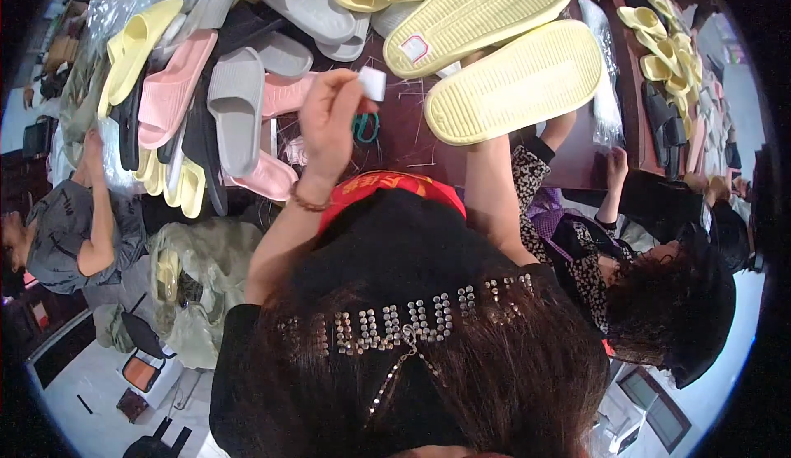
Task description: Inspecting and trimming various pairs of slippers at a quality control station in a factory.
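Note:
My left hand point(328, 116) pinches a small white sticker point(372, 85) between thumb and fingers, above the dark table. To its right, my right hand point(489, 148) is under a pair of pale yellow slides, mostly hidden by them and bearing them up. The soles face up. The far slide point(486, 15) carries a small white label with a red outline near its left end. No such label shows on the near slide point(515, 83). A green loop point(365, 127) lies on the table by my left hand.
Grey point(236, 104), pink point(175, 87), yellow and black slides crowd the left and far side of the table point(412, 141). Clear plastic bags point(600, 87) lie to the right. More yellow slides point(659, 42) sit on another table. Co-workers sit to the left and right.

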